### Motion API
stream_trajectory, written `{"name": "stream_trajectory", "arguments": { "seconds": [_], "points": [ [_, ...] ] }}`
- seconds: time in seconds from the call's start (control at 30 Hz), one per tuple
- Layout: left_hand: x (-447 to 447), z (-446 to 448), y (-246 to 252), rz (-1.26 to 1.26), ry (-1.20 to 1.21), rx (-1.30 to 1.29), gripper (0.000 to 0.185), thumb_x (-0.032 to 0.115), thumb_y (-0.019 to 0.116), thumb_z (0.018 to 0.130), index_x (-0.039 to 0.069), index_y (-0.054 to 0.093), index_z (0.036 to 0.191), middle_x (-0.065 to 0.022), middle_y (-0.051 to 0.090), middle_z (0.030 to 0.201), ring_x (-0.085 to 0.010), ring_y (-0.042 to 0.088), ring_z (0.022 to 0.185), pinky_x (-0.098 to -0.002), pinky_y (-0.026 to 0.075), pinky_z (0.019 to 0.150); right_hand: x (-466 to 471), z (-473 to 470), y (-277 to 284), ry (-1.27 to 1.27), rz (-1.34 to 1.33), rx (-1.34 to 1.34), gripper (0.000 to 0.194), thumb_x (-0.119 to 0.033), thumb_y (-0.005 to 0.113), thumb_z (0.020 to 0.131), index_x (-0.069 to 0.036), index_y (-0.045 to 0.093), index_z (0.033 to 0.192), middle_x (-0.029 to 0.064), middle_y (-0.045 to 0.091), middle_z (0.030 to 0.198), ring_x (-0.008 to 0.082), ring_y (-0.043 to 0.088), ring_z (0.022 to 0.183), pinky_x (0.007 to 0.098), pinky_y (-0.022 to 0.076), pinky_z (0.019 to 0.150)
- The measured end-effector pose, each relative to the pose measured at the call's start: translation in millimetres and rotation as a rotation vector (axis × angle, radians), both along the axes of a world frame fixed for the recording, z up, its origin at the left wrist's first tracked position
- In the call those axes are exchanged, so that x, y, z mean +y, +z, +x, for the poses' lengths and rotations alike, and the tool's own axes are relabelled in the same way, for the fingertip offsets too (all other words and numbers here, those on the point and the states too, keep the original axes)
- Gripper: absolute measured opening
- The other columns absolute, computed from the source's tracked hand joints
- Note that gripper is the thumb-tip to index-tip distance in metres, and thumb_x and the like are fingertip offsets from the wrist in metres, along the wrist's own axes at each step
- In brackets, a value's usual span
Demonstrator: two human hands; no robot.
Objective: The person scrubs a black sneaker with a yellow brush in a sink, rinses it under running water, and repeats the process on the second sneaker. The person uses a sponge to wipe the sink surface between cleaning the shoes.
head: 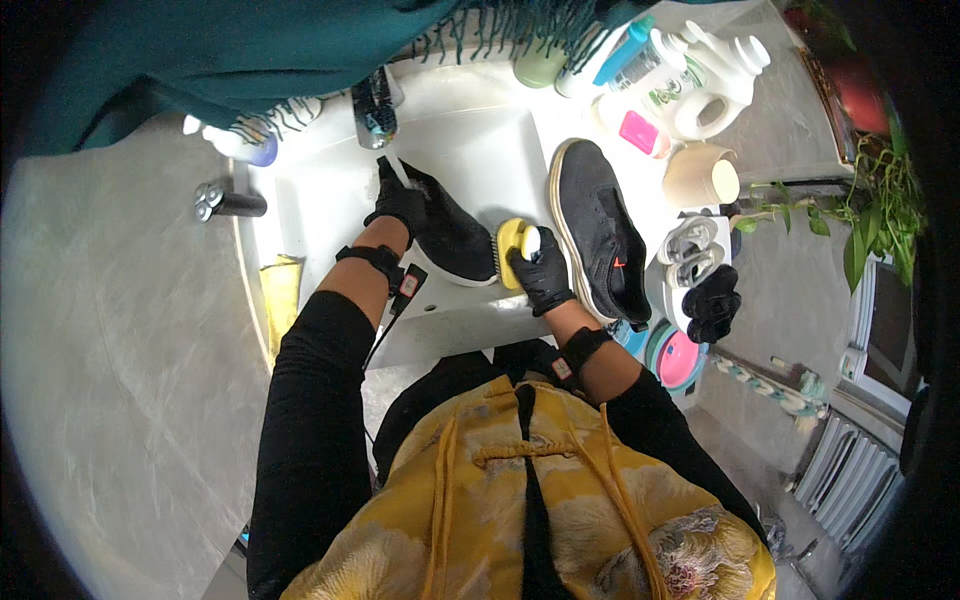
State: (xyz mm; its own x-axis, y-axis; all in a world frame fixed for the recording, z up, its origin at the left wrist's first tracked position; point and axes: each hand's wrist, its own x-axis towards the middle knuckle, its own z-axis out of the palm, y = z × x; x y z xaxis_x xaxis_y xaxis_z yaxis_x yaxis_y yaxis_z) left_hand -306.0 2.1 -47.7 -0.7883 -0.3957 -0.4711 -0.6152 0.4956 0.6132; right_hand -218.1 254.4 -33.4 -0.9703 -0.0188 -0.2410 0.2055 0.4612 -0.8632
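My left hand (397, 199), in a black glove, grips one end of a black shoe (450, 229) inside the white sink (480, 139). A stream of water runs from the faucet (373, 112) onto that end. My right hand (541, 274), also black-gloved, holds a yellow scrub brush (513, 251) by its white knob. The bristles face the other end of the shoe and look to be touching it. To the right of the brush, a second black shoe (596, 217) with a pale sole lies on the sink's right ledge.
White jugs (724, 82), a pink-labelled bottle (643, 135) and a beige container (697, 176) crowd the right ledge. A yellow cloth (280, 300) drapes the left rim near a black shaver (229, 204). Pink and teal basins (677, 356) hang lower right; a fringed teal cloth (247, 56) overhangs the back.
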Motion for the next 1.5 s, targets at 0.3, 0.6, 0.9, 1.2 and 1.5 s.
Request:
{"name": "stream_trajectory", "arguments": {
  "seconds": [0.3, 0.6, 0.9, 1.2, 1.5],
  "points": [
    [-46, -12, -96, 0.172, -0.430, -0.141, 0.047, 0.038, 0.044, 0.091, 0.009, 0.051, 0.128, -0.0173, 0.056, 0.124, -0.0319, 0.056, 0.109, -0.0407, 0.045, 0.092, 2, 11, -4, -0.002, 0.050, 0.208, 0.049, -0.025, 0.072, 0.073, -0.005, 0.053, 0.114, 0.0184, 0.060, 0.102, 0.0314, 0.062, 0.090, 0.0367, 0.0499, 0.078],
    [-66, -14, -22, -0.007, -0.620, 0.269, 0.036, 0.017, 0.052, 0.088, 0.005, 0.047, 0.122, -0.0121, 0.062, 0.111, -0.0237, 0.060, 0.099, -0.0337, 0.047, 0.086, -1, 13, 2, -0.059, 0.079, 0.235, 0.047, -0.027, 0.072, 0.074, -0.007, 0.054, 0.112, 0.0186, 0.062, 0.099, 0.0331, 0.063, 0.087, 0.0384, 0.0507, 0.076],
    [-82, -22, -64, -0.175, -0.701, 0.214, 0.036, 0.026, 0.053, 0.086, 0.007, 0.054, 0.117, -0.0172, 0.063, 0.109, -0.0332, 0.059, 0.100, -0.0383, 0.048, 0.083, -1, 14, -4, -0.067, 0.094, 0.226, 0.048, -0.029, 0.072, 0.073, -0.007, 0.054, 0.112, 0.0197, 0.061, 0.101, 0.0339, 0.063, 0.090, 0.0389, 0.0499, 0.079],
    [-52, -2, -48, -0.033, -0.818, 0.170, 0.051, 0.029, 0.056, 0.088, 0.005, 0.043, 0.131, -0.0191, 0.052, 0.127, -0.0295, 0.048, 0.118, -0.0337, 0.038, 0.100, -2, 14, 0, -0.061, 0.125, 0.250, 0.049, -0.030, 0.071, 0.074, -0.010, 0.052, 0.114, 0.0186, 0.062, 0.099, 0.0316, 0.065, 0.082, 0.0383, 0.0514, 0.073],
    [-40, 8, -55, -0.385, -0.718, -0.139, 0.052, 0.034, 0.055, 0.087, 0.008, 0.045, 0.131, -0.0197, 0.051, 0.128, -0.0313, 0.050, 0.116, -0.0350, 0.040, 0.099, -3, 14, 4, -0.065, 0.157, 0.230, 0.050, -0.031, 0.071, 0.074, -0.009, 0.052, 0.114, 0.0177, 0.063, 0.094, 0.0300, 0.064, 0.076, 0.0380, 0.0511, 0.071]
  ]
}}
